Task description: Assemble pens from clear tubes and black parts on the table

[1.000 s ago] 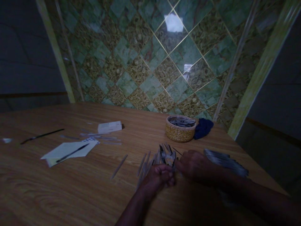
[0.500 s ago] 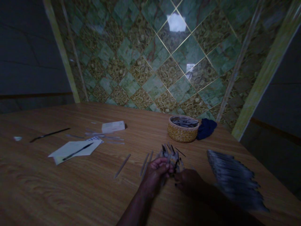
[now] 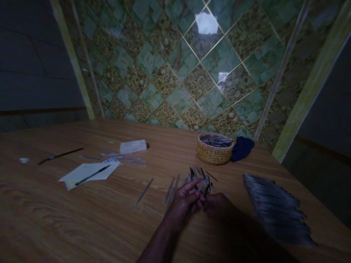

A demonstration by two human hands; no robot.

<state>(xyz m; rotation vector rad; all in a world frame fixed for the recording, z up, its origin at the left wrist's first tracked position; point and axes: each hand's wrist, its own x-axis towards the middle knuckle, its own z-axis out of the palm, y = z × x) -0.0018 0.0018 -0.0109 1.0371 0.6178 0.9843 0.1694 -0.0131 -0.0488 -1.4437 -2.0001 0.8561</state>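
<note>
My left hand (image 3: 185,199) and my right hand (image 3: 218,205) meet low in the middle of the view, fingertips nearly touching. The left index finger points forward while its thumb and other fingers curl in. Dim and shadowed, my right hand has its fingers curled together. Whatever lies between the fingertips is too small and dark to make out. Just beyond them sits a loose heap of thin grey and black pen-like sticks (image 3: 201,174), partly hidden by my hands. To the left are a few separate pale sticks (image 3: 169,190), with a lone one (image 3: 144,191) further out.
A woven basket (image 3: 214,155) of similar sticks stands behind, beside a dark blue cloth (image 3: 242,148). At right lies a wide row of grey-black sticks (image 3: 276,208). Leftward are a white box (image 3: 133,146), papers (image 3: 90,171) with a pen (image 3: 92,175), pale strips (image 3: 131,159) and a dark thin stick (image 3: 60,156).
My left index finger has stretched forward from its curled position. The right hand has drawn slightly up and closer to the left fingertips. The view has shifted a little.
</note>
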